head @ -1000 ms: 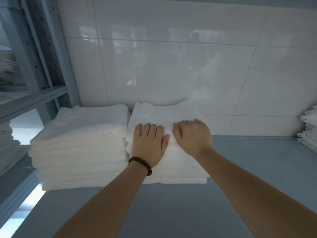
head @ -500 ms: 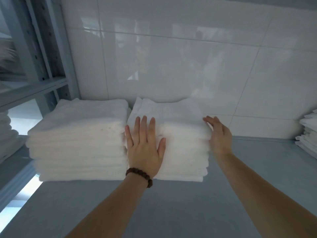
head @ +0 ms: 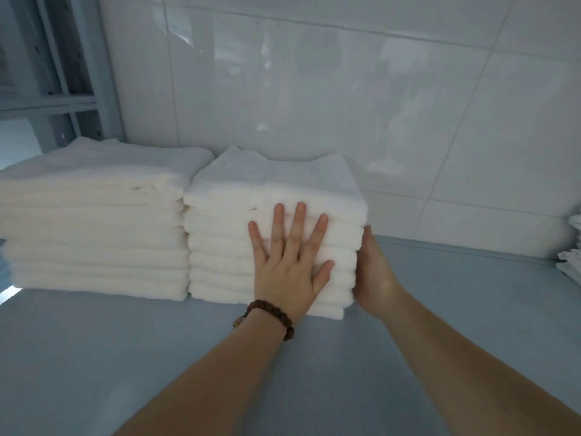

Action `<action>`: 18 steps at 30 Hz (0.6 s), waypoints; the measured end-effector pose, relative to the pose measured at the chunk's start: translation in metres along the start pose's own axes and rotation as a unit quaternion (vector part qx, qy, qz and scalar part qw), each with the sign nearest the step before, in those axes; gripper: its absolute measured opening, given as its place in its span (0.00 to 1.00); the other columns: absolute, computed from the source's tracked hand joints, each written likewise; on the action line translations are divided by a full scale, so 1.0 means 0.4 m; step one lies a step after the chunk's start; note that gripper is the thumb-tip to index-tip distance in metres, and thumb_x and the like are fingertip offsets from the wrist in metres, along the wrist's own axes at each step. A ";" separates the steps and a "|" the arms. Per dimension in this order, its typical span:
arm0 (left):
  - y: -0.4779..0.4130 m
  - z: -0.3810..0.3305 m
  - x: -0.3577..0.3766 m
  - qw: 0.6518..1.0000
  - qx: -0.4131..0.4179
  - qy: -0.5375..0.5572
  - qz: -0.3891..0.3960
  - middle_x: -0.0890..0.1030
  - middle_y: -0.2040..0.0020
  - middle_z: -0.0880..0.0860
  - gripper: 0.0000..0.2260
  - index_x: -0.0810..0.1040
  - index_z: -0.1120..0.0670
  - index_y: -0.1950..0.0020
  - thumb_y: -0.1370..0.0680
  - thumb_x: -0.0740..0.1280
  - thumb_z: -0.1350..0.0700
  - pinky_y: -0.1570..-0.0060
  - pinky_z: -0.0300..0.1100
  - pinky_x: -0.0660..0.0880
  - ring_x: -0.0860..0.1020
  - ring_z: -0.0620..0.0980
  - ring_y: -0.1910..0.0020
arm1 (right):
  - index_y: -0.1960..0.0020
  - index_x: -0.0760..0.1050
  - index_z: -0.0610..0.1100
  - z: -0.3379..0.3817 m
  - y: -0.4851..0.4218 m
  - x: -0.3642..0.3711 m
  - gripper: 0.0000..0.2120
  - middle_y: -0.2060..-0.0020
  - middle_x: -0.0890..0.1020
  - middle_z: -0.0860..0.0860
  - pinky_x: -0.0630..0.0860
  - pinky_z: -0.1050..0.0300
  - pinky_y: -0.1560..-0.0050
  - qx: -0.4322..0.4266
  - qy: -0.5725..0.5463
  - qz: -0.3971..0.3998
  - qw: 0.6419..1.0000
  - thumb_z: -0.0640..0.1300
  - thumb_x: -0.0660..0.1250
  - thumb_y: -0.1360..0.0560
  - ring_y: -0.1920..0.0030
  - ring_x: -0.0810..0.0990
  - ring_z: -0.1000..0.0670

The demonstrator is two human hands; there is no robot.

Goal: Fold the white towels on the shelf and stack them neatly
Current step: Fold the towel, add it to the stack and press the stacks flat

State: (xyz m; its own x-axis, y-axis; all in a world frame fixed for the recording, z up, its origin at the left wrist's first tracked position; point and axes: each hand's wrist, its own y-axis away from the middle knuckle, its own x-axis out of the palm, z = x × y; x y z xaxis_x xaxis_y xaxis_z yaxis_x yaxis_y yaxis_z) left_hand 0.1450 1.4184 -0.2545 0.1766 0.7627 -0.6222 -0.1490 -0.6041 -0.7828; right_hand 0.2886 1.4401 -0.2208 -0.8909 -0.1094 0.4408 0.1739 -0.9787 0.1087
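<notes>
Two stacks of folded white towels stand side by side on the grey-blue shelf [head: 456,278], against the tiled wall. The right stack [head: 276,180] holds several towels. My left hand [head: 290,262], with a brown bead bracelet at the wrist, presses flat with spread fingers on that stack's front face. My right hand [head: 374,275] lies flat against the stack's right side, fingers straight and pointing up. The left stack [head: 94,221] is a little wider and touches the right one.
A grey metal shelf post [head: 100,73] and crossbars rise at the left behind the left stack. More white towels [head: 572,256] show at the right edge. Glossy white wall tiles close the back.
My left hand slid from the stack's top down onto its front face. My right hand moved from the top to the right side, then lower along it. The view dropped lower.
</notes>
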 end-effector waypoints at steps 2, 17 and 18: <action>0.014 -0.015 0.009 1.000 0.002 -0.002 0.023 0.49 0.23 0.57 0.29 0.51 0.50 0.23 0.21 0.51 0.40 0.32 0.69 0.46 0.47 0.62 0.24 | 0.39 0.75 0.47 -0.031 -0.001 0.008 0.25 0.39 0.78 0.46 0.71 0.46 0.36 -0.012 -0.001 -0.001 1.000 0.62 0.53 0.22 0.42 0.79 0.48; 0.062 0.131 -0.248 0.984 -0.104 0.022 0.146 0.67 0.27 0.51 0.26 0.63 0.52 0.26 0.19 0.42 0.43 0.30 0.54 0.59 0.65 0.52 0.28 | 0.47 0.77 0.47 0.051 0.080 0.057 0.14 0.45 0.80 0.47 0.70 0.48 0.36 -0.094 0.213 -0.163 0.959 0.53 0.58 0.21 0.44 0.78 0.47; 0.066 0.145 -0.274 0.980 -0.110 0.018 0.166 0.69 0.29 0.51 0.27 0.64 0.52 0.27 0.19 0.41 0.43 0.30 0.54 0.61 0.67 0.52 0.29 | 0.46 0.77 0.46 0.044 0.094 0.070 0.15 0.43 0.80 0.46 0.70 0.45 0.35 -0.083 0.262 -0.180 0.944 0.55 0.58 0.22 0.43 0.77 0.45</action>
State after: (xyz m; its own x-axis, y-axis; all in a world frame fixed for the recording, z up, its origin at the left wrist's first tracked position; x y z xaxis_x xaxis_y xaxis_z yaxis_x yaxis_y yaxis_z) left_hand 0.0655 1.3323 -0.2065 0.1883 0.5103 -0.8391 0.0083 -0.8552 -0.5182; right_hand 0.2777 1.4032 -0.1888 -0.9727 0.2074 -0.1044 -0.2092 -0.9779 0.0063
